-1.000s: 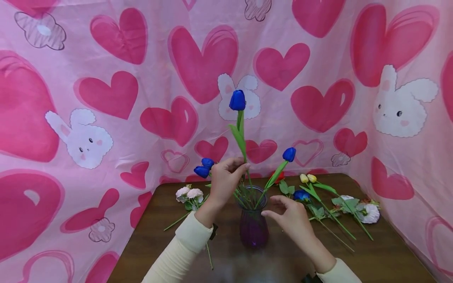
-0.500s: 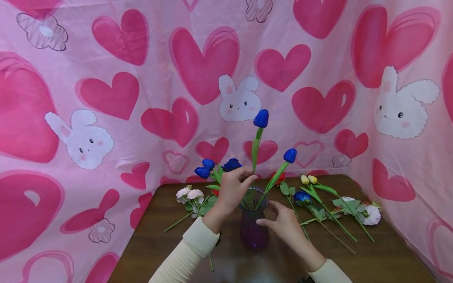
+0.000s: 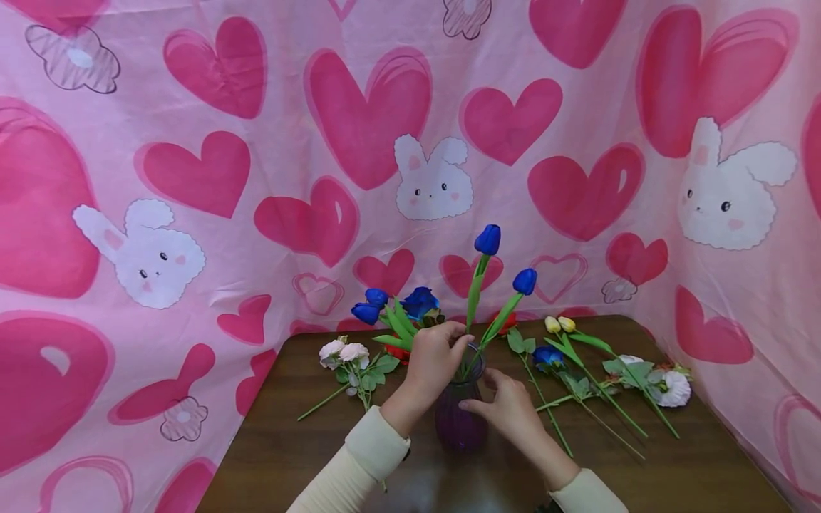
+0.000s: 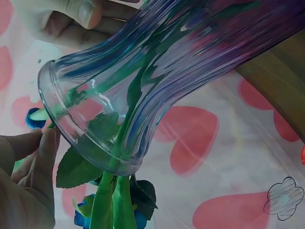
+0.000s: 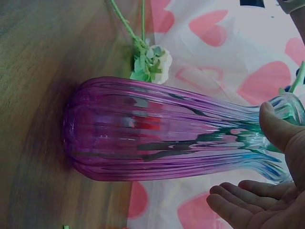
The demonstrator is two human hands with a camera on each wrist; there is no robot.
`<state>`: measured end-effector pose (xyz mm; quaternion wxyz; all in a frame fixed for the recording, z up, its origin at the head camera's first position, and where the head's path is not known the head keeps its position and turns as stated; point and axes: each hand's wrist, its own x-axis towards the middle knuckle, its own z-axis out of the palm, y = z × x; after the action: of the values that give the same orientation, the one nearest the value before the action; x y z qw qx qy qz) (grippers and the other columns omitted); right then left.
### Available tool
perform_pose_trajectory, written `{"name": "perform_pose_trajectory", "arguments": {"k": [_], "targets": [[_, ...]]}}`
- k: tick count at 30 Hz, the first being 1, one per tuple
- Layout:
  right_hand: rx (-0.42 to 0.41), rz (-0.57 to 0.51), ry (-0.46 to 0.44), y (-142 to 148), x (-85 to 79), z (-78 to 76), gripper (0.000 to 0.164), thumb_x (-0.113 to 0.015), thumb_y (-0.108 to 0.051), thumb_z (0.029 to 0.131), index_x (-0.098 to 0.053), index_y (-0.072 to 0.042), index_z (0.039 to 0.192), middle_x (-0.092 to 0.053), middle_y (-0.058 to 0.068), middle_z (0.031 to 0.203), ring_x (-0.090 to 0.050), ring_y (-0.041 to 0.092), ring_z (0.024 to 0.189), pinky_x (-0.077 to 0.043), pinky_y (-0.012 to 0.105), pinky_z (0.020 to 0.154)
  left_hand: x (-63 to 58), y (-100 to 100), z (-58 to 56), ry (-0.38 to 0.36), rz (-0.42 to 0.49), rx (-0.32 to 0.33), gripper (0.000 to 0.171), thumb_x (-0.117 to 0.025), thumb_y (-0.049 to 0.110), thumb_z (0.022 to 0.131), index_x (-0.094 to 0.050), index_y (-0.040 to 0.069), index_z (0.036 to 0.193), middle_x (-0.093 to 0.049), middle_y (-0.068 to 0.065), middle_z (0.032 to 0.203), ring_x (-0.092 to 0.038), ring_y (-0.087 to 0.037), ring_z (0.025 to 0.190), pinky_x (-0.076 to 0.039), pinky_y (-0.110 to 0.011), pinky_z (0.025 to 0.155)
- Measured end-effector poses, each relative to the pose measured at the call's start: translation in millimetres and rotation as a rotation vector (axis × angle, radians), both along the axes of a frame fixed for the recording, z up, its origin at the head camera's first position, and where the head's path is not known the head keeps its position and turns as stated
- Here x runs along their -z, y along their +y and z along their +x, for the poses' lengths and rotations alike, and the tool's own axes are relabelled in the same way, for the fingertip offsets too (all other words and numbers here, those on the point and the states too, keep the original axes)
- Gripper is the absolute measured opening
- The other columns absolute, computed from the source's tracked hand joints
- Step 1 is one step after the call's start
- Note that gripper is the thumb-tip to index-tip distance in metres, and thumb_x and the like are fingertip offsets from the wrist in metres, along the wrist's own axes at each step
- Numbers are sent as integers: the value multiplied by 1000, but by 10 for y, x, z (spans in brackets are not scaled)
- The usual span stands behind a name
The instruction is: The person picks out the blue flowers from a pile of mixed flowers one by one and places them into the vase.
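My left hand pinches the green stem of a blue tulip at the mouth of a purple ribbed glass vase. The tulip stands nearly upright, leaning a little right. In the left wrist view, thumb and fingertips meet right at the clear rim. Another blue tulip leans right out of the vase, while blue tulips and a blue rose lean left. Beside the vase's neck, my right hand has its fingers loosely spread, its thumb overlapping the glass in the right wrist view.
Pale pink flowers lie on the brown table at left. On the right lie yellow tulips, a blue rose and a white flower. A pink heart-patterned cloth hangs behind the table.
My left hand has moved right and down with the blue tulip, whose head now sits lower and further right. The right hand has shifted slightly left and down along the vase.
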<state>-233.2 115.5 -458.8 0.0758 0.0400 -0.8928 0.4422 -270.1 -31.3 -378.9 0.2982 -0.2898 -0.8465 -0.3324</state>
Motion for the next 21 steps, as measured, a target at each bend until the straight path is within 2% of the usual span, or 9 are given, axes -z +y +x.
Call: {"name": "perform_pose_trajectory", "arguments": {"k": [7,10,14,21], "targets": [[0,-11,22,-34,39,-19,65,-88,-38,69,-64,-3,118,-68,18,111,-63,36,102,-52,52,80,5,62,7,-27,-122,-79,11,-75,11,86,-74,3,93,-72,-5,81,-68,-12,69,-53,-19,59],[0,-17,40,-51,53,-28,61,-88,-37,69,-66,-5,116,-69,16,110,-64,35,103,-52,52,81,17,89,-3,-32,-181,-116,7,-75,11,86,-73,5,87,-71,-5,76,-67,-15,65,-53,-21,55],[7,-17,46,-68,65,-33,59,-89,-36,68,-67,-6,114,-69,14,108,-64,35,103,-52,52,82,41,112,-21,-13,-256,-159,10,-75,11,86,-70,7,78,-68,-5,69,-67,-20,61,-53,-26,52],[2,-22,38,-88,64,-30,57,-89,-35,69,-67,-6,113,-70,12,107,-64,32,103,-52,51,82,61,163,-45,7,-358,-225,14,-76,12,83,-69,6,73,-66,-5,64,-65,-23,57,-50,-29,44]]}}
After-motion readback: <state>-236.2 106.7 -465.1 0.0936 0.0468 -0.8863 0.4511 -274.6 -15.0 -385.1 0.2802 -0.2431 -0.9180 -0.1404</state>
